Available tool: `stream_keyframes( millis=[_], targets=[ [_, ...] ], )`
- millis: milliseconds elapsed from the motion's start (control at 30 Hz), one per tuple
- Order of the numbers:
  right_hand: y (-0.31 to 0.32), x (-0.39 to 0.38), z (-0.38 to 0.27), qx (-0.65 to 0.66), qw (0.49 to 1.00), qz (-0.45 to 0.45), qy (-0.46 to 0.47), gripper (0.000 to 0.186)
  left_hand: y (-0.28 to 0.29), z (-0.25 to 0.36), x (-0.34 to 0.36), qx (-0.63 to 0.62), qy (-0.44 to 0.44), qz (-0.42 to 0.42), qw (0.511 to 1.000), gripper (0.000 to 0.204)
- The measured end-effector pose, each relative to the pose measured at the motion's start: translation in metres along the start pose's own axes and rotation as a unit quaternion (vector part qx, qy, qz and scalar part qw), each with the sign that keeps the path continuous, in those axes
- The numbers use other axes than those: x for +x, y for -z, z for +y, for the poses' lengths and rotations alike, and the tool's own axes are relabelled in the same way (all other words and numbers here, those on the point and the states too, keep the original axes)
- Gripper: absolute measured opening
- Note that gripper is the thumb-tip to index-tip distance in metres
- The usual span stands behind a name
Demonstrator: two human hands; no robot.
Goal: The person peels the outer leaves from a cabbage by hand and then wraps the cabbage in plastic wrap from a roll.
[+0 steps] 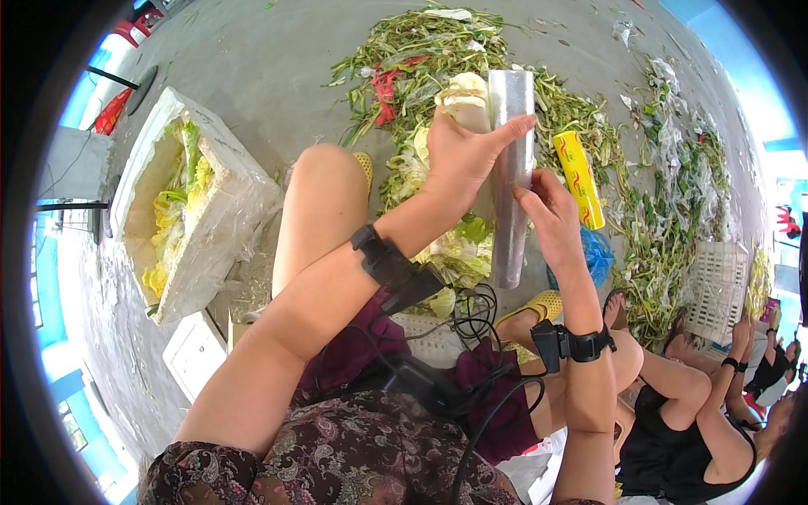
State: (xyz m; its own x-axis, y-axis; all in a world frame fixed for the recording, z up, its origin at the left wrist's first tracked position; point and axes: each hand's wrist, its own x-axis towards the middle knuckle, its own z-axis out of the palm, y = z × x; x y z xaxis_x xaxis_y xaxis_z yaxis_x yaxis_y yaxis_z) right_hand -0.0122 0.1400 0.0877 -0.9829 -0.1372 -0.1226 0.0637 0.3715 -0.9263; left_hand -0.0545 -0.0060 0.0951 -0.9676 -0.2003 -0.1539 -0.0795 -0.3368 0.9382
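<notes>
My left hand [459, 160] is wrapped round a pale Chinese cabbage [465, 91], its white butt end pointing away from me. The thumb of that hand stretches right, over a long roll of clear cling film [510, 240]. The roll stands lengthwise in front of me, alongside the cabbage. On the roll's right side, the fingertips of my right hand [551, 210] are pinched together at the film. Beneath both hands lie loose yellow-green cabbage leaves [459, 252]. How far the film is pulled off cannot be made out.
A white foam box [198, 252] of leaves lies tilted at left. Trimmed leaf waste [429, 42] covers the floor ahead and right. A yellow box [579, 181] and a blue plastic bag [596, 255] are right of the roll. Other people sit beside a white crate [715, 290].
</notes>
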Motion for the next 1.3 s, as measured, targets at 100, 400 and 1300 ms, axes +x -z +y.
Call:
stream_keyframes(
  millis=[100, 400, 1300],
  targets=[
    [-0.001, 0.0, 0.001, 0.024, 1.0, -0.001, 0.007, 0.02, 0.0, 0.0, 0.001, -0.014, -0.011, -0.01, 1.0, 0.042],
    [-0.002, 0.001, -0.002, 0.006, 1.0, 0.023, -0.003, 0.023, -0.001, -0.005, 0.001, 0.006, -0.017, 0.011, 1.0, 0.041],
    [0.028, -0.003, -0.001, 0.042, 0.997, -0.033, 0.062, 0.047, 0.015, 0.017, 0.02, -0.134, 0.142, 0.078, 0.978, 0.057]
  ],
)
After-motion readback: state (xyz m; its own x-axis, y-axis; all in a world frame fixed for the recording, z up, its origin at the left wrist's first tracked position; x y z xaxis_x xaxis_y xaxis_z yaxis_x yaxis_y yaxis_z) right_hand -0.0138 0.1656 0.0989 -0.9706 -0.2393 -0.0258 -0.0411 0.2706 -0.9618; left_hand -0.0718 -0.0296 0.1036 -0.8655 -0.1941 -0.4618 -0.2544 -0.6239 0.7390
